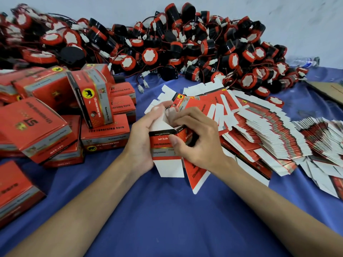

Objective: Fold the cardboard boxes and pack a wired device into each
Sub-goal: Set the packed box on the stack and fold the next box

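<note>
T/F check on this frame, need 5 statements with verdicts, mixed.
1. Left hand and right hand both hold one partly folded box. True.
2. The flat box blanks lie on the person's left. False: the flat box blanks are fanned out on the right, and the folded boxes are stacked on the left.
3. The heap of wired devices sits at the far side, against the wall. True.
4. The table cover is green. False: the table cover is blue.
5. A plastic bottle lies at the far right. True.
</note>
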